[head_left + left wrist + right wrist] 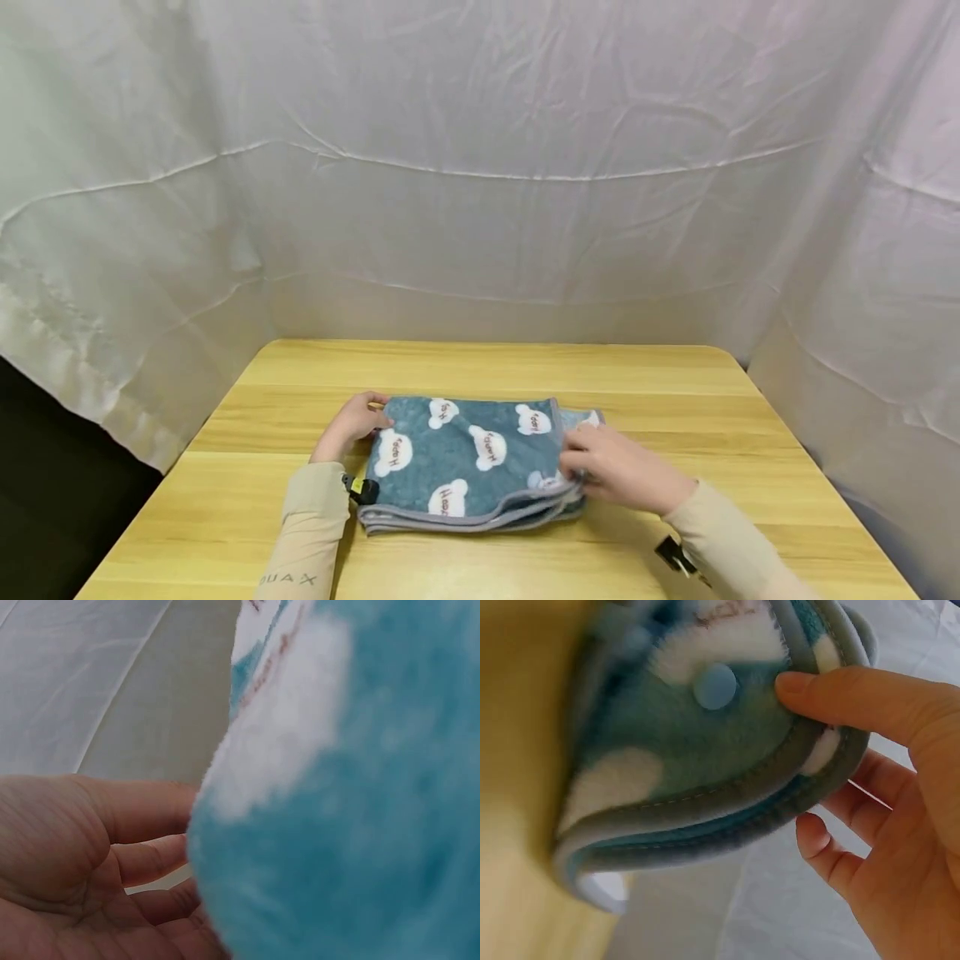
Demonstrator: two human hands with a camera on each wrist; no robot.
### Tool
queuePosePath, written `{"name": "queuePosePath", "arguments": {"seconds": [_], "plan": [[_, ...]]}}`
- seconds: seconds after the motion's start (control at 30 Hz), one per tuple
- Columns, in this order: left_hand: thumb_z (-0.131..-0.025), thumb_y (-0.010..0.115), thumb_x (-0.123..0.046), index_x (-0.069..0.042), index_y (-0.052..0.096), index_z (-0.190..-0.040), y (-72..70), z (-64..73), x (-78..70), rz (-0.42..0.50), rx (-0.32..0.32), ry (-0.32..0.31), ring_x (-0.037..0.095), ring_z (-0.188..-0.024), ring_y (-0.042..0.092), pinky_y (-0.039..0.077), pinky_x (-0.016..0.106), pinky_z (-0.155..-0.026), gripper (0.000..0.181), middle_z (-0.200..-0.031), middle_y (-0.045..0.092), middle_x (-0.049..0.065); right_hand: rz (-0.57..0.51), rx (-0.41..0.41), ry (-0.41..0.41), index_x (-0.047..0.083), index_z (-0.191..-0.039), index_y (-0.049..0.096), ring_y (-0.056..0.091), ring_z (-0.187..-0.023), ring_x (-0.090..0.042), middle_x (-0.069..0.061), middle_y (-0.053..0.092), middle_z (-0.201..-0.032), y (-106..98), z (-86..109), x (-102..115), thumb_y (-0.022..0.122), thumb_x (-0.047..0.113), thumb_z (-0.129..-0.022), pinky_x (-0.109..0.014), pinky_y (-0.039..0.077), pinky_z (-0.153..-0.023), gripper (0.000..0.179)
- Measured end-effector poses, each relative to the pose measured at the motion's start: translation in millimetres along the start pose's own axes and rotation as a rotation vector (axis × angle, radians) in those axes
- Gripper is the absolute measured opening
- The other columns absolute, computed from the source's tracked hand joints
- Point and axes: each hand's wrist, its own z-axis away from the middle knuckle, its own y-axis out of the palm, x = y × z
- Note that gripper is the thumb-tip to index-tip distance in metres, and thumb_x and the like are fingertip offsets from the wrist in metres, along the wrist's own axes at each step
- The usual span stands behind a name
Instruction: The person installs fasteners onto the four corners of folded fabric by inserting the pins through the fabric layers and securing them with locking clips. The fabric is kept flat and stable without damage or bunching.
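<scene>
A folded teal fleece blanket (465,454) with white bear-head shapes and grey edging lies on the table. My left hand (356,427) holds its far left corner, thumb and fingers around the fold; in the left wrist view, the blanket hides the fingertips. At the right side, my right hand (618,467) pinches the layered edge. The right wrist view shows the thumb on the grey edging and other fingers behind the layers, which are lifted and curved. Near the thumb is a pale blue round button (715,686). A lighter blanket corner (585,417) sticks out beyond the right hand.
The light wood table (480,367) has rounded far corners. Behind it and at both sides hang pale, wrinkled curtains (480,233). A dark gap (60,467) shows below the left curtain. Small black devices sit at both wrists.
</scene>
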Motion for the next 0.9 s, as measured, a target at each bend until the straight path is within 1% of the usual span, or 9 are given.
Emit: {"name": "queuePosePath", "arguments": {"seconds": [0.07,0.17,0.27,0.37,0.47,0.6,0.7,0.8,0.9], "plan": [[-0.089,0.065,-0.003,0.004,0.05,-0.134,-0.7,-0.3,-0.2,-0.002,-0.002,-0.002,0.023,-0.083,0.059,0.049,0.029,-0.068,0.047,-0.116,0.059,0.025,-0.001,0.005,0.008,0.026,-0.082,0.059,0.046,-0.077,-0.004,0.01,0.051,-0.087,3.4,11.8,6.4,0.079,0.006,-0.058,-0.023,0.043,-0.067,0.036],[-0.09,0.065,-0.004,0.003,0.05,-0.134,-1.2,-1.0,-0.8,-0.003,-0.001,-0.008,0.023,-0.083,0.058,0.049,0.029,-0.068,0.047,-0.118,0.059,0.024,-0.03,0.04,0.062,0.028,-0.086,0.062,0.046,-0.079,-0.003,0.011,0.052,-0.091,6.7,25.0,12.9,0.081,0.011,-0.06,-0.022,0.042,-0.068,0.036],[-0.091,0.064,-0.005,0.002,0.05,-0.134,-0.9,-1.3,-1.2,-0.01,-0.002,-0.01,0.023,-0.085,0.058,0.048,0.03,-0.069,0.047,-0.121,0.058,0.024,-0.105,0.121,0.144,0.029,-0.093,0.065,0.049,-0.083,-0.003,0.012,0.054,-0.097,4.8,33.9,15.9,0.083,0.015,-0.063,-0.024,0.046,-0.072,0.038],[-0.091,0.064,-0.006,0.002,0.05,-0.134,-0.1,-2.1,-0.9,-0.016,-0.001,0.0,0.024,-0.086,0.058,0.049,0.031,-0.071,0.046,-0.122,0.058,0.025,-0.18,0.213,0.207,0.027,-0.101,0.069,0.054,-0.089,-0.005,0.01,0.057,-0.102,-3.4,40.2,17.4,0.084,0.019,-0.066,-0.027,0.051,-0.076,0.039],[-0.091,0.064,-0.007,0.001,0.051,-0.134,0.9,-3.0,-0.5,-0.013,-0.002,0.007,0.023,-0.086,0.058,0.049,0.031,-0.071,0.045,-0.119,0.059,0.023,-0.225,0.28,0.228,0.025,-0.112,0.071,0.059,-0.094,-0.009,0.007,0.061,-0.106,-14.1,45.3,19.0,0.084,0.018,-0.07,-0.028,0.053,-0.079,0.045],[-0.091,0.064,-0.009,0.002,0.051,-0.133,-0.7,-4.5,-0.9,0.019,0.009,-0.004,0.021,-0.082,0.057,0.047,0.03,-0.068,0.044,-0.113,0.061,0.02,-0.214,0.307,0.226,0.028,-0.121,0.069,0.063,-0.101,-0.016,0.001,0.065,-0.114,-24.0,49.4,20.5,0.082,0.017,-0.072,-0.034,0.055,-0.082,0.052],[-0.093,0.063,-0.012,0.003,0.05,-0.133,-6.4,-4.1,-5.3,0.041,0.025,-0.001,0.02,-0.083,0.057,0.05,0.029,-0.069,0.045,-0.113,0.06,0.019,-0.194,0.285,0.229,0.028,-0.119,0.07,0.064,-0.104,-0.021,-0.003,0.067,-0.117,-28.9,50.7,19.7,0.081,0.018,-0.073,-0.038,0.055,-0.084,0.049],[-0.095,0.06,-0.014,0.005,0.046,-0.136,-15.4,-0.9,-12.0,0.07,0.043,0.012,0.021,-0.086,0.058,0.054,0.032,-0.074,0.047,-0.115,0.058,0.021,-0.178,0.26,0.231,0.027,-0.111,0.073,0.066,-0.103,-0.023,-0.003,0.069,-0.114,-32.5,51.7,18.0,0.082,0.019,-0.073,-0.04,0.055,-0.084,0.041],[-0.098,0.056,-0.016,0.004,0.044,-0.138,-25.6,5.8,-19.2,0.078,0.043,0.025,0.024,-0.089,0.06,0.055,0.035,-0.076,0.047,-0.117,0.056,0.022,-0.191,0.302,0.252,0.026,-0.104,0.075,0.067,-0.101,-0.02,0.0,0.071,-0.111,-34.6,51.6,16.6,0.081,0.02,-0.073,-0.04,0.055,-0.084,0.032]]}}
